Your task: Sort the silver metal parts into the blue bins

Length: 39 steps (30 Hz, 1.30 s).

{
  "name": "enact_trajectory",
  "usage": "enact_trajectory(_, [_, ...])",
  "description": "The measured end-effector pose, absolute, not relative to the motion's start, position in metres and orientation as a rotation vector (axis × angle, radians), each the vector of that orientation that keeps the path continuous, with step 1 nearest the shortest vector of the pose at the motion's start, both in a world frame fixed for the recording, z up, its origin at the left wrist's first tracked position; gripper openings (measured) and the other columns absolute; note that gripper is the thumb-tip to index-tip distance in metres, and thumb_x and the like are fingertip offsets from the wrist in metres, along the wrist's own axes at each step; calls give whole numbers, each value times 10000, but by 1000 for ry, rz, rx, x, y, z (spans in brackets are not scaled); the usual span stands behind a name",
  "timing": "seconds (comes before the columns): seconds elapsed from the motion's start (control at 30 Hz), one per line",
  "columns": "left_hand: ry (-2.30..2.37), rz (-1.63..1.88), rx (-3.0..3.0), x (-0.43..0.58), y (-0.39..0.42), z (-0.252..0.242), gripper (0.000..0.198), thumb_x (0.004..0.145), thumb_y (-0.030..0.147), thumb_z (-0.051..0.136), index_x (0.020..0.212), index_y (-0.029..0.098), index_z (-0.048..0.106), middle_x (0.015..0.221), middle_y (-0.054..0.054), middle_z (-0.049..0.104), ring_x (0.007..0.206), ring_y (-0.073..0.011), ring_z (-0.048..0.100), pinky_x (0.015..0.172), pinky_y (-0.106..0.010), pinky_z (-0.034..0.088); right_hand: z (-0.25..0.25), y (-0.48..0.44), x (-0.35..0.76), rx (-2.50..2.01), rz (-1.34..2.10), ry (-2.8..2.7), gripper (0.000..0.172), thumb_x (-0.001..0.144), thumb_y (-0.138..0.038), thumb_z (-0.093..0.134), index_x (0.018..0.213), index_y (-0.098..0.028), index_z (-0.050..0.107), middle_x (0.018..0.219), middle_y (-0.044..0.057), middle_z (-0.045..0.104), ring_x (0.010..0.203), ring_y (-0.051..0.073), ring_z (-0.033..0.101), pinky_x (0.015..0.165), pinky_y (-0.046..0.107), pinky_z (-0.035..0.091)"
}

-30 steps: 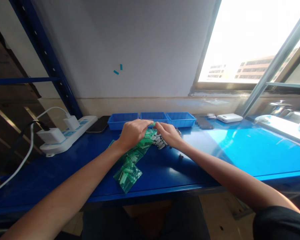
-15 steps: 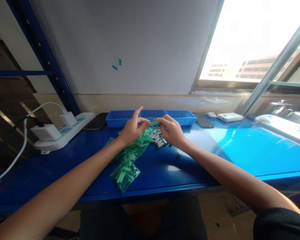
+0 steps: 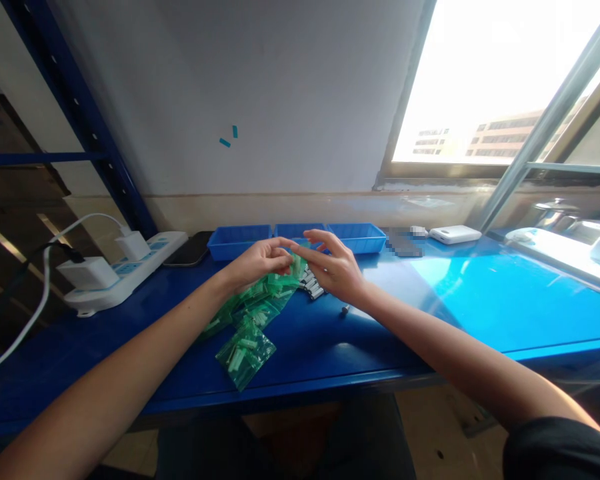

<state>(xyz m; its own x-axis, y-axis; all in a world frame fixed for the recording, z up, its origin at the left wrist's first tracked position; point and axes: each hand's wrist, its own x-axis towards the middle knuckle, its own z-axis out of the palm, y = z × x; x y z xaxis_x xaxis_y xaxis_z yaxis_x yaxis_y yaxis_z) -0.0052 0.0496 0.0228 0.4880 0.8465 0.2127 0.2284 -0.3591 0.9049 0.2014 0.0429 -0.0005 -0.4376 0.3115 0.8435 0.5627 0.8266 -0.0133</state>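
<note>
My left hand [image 3: 263, 261] is closed in a pinch at the top edge of a small green see-through zip bag [image 3: 298, 268]. My right hand [image 3: 336, 268] meets it there, forefinger pressed at the bag's edge and other fingers spread; its thumb is mostly hidden. Under my left hand lies a heap of similar green bags [image 3: 260, 313] with pale small parts inside. One filled bag [image 3: 246, 353] lies nearest the table's front edge. Beside my right hand are several small silvery metal cylinders [image 3: 311, 285], partly covered. A single metal piece [image 3: 345, 310] lies apart from them.
Three joined blue bins [image 3: 240, 243] stand along the wall. To the left are a white power strip [image 3: 130, 273] with plugged-in chargers and a dark phone [image 3: 189, 249]. A white flat device [image 3: 455, 234] lies back right on the blue table [image 3: 320, 360].
Both hands have come down slightly and closer together at the bag. My left forefinger, raised before, is now bent toward the right fingertips. The camera view has shifted a little.
</note>
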Motion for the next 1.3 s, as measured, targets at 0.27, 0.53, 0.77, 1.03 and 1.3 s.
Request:
enact_trajectory(0.27, [1847, 1986, 2379, -60, 70, 46, 183, 848, 309, 514, 938, 175, 600, 941, -77, 616, 888, -200, 580, 876, -343, 475, -2, 46, 199, -711, -261, -2049, 334, 933, -291, 472, 1234, -218, 597, 1167, 133, 500, 1058, 205, 551, 882, 359, 512])
enact_trajectory(0.53, [2262, 453, 2520, -76, 91, 4, 476, 839, 463, 516, 1245, 220, 561, 1248, -163, 580, 1213, -395, 436, 949, -611, 353, -8, 45, 196, -835, -172, -2298, 393, 927, -394, 480, 1241, -173, 564, 1177, 149, 495, 1050, 236, 540, 885, 405, 504])
enact_trajectory(0.77, [1775, 711, 2794, -38, 77, 8, 426, 894, 428, 435, 1217, 200, 594, 1215, -89, 618, 1148, -265, 534, 999, -384, 414, -13, 50, 196, -865, -98, -2383, 423, 932, -414, 470, 1247, -145, 556, 1134, 138, 524, 1048, 243, 544, 930, 400, 477])
enact_trajectory(1.03, [1753, 556, 2685, -26, 75, -1, 366, 879, 335, 471, 1190, 244, 641, 1172, -55, 688, 1073, -278, 637, 906, -356, 485, -15, 49, 193, -918, -64, -2415, 374, 923, -400, 497, 1195, -165, 600, 1063, 112, 576, 995, 227, 531, 936, 390, 420])
enact_trajectory(1.3, [1264, 1280, 2874, -1, 47, 11, 296, 921, 220, 421, 1082, 197, 668, 1107, -57, 710, 1043, -205, 652, 946, -326, 487, -4, 50, 185, -1062, 918, -1863, 578, 900, -621, 358, 698, -142, 611, 695, 35, 607, 626, 124, 513, 600, 252, 382])
